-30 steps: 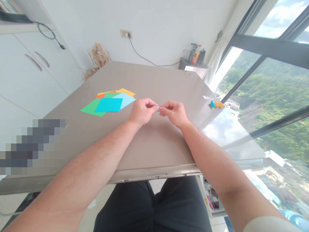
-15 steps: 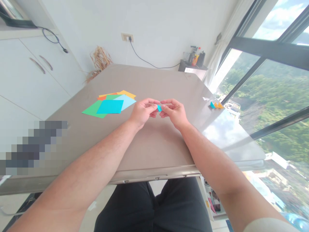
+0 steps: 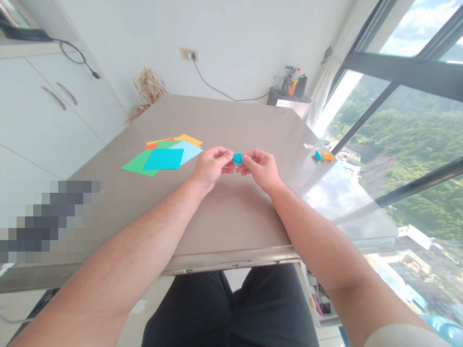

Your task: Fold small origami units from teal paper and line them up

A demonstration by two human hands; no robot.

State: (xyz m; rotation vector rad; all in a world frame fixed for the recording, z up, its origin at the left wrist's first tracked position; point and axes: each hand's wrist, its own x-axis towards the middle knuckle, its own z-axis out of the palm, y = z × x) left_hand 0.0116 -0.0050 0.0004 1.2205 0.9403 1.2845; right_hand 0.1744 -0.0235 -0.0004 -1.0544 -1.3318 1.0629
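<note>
A small folded piece of blue paper (image 3: 237,158) is held above the table between my two hands. My left hand (image 3: 212,166) pinches its left side between thumb and fingers. On the other side, my right hand (image 3: 259,167) grips the right end the same way. The fingers cover parts of the folds, so the paper's full shape is hidden. To the left lies a fanned group of coloured paper sheets, with a blue sheet (image 3: 164,159) on top, a green sheet (image 3: 139,163) and a light blue sheet (image 3: 188,151) beneath.
Small folded paper pieces, one blue (image 3: 318,155) and orange ones (image 3: 328,156), stand at the table's right edge by the window. A low cabinet (image 3: 289,99) with bottles is behind the table (image 3: 231,217). Dried stalks (image 3: 148,86) lean at the back left corner.
My fingers have moved slightly apart, and more of the blue folded paper now shows between them. The sheets and small folded pieces stay where they were on the table.
</note>
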